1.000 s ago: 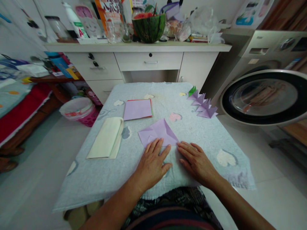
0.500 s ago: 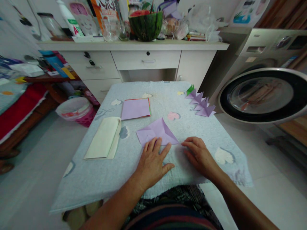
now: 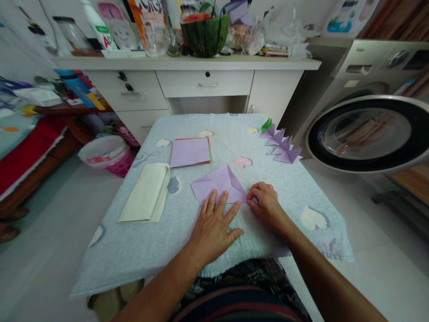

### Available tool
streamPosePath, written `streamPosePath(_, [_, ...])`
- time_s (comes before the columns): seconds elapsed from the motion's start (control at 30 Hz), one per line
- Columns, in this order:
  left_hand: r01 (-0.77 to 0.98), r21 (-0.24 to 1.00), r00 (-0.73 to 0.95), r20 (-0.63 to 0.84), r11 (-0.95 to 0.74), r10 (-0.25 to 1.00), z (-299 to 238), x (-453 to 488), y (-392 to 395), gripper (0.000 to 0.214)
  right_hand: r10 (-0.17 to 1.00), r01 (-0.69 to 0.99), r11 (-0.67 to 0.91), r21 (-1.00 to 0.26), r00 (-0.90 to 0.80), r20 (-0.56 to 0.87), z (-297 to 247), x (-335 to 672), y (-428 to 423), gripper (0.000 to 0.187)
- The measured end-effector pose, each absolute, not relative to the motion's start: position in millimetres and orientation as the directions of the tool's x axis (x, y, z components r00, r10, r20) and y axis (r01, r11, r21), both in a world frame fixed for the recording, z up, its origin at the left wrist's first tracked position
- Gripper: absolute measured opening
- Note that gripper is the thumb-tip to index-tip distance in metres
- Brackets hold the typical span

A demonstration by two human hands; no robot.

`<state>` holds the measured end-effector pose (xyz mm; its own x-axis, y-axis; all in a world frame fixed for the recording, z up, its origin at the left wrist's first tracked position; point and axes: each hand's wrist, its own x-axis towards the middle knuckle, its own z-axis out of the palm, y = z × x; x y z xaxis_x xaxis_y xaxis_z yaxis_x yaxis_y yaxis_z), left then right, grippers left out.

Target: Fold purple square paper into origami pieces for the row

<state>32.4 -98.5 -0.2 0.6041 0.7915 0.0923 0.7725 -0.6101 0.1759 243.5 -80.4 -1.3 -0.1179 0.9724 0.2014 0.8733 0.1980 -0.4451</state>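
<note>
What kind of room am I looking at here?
Probably a room in a home: there's a washing machine with its door open, a cut watermelon on the cabinet, and a cloth-covered table.

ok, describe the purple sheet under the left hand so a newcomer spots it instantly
Start at the cloth-covered table before the white cabinet. On its near half, the left hand rests on a purple sheet, the right hand at its right corner. Low and creased, it differs from the smooth purple-topped stack and the spiky purple row.
</note>
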Motion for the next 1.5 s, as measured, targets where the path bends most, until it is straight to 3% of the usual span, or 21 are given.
streamPosePath(0.33, [0.728, 0.160, 0.656, 0.121, -0.667, 0.745, -4, 31, -97, 0.068, 0.989, 0.906, 0.135, -0.401, -0.098, 0.114, 3, 240, -75, 0.008])
streamPosePath(0.87, [0.749, 0.181, 0.635, 0.080, -0.638, 0.768, -2, 32, -96, 0.069, 0.991, 0.932, 0.091, -0.350, -0.048, 0.128, 2, 234, -76, 0.009])
streamPosePath(1.07, [0.748, 0.187, 0.636, 0.076, -0.637, 0.768, -2, 31, -96, 0.071, 0.989, 0.938, 0.066, -0.341, -0.016, 0.146, 2, 228, -80, 0.017])
streamPosePath(1.5, [0.743, 0.204, 0.637, 0.075, -0.637, 0.767, -4, 31, -94, 0.068, 0.994, 0.929, -0.005, -0.371, 0.045, 0.099, 2, 226, -80, 0.007])
